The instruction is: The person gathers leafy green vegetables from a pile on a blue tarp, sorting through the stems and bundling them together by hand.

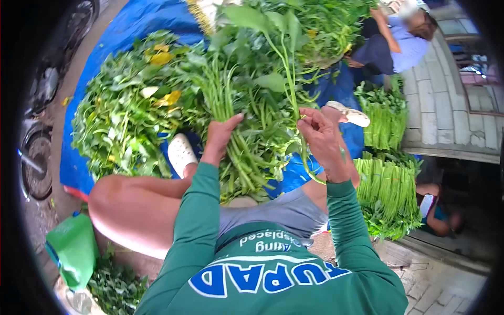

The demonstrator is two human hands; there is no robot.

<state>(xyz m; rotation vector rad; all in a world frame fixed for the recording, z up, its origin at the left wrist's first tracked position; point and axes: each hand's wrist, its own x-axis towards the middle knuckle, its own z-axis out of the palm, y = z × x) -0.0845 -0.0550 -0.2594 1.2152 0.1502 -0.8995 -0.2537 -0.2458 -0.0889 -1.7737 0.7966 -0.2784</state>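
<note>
My left hand point(222, 135) is closed around a bunch of water spinach point(216, 94), its long green stems pointing away from me and the cut ends hanging toward my lap. To the right, my right hand point(321, 135) pinches a single water spinach stem point(290, 79) between thumb and fingers. That stem has broad leaves at its far end and a curved lower end that drops below the hand. Beneath and beyond both hands lies a large heap of loose water spinach point(123, 105), with a few yellowed leaves in it.
A blue tarp point(79, 142) lies under the heap. Stacked stem bundles point(386, 191) stand at the right. Another person point(404, 47) sits at the upper right, and someone else point(438, 218) is at the far right. A green bag point(73, 249) and parked motorcycles point(39, 163) are at left.
</note>
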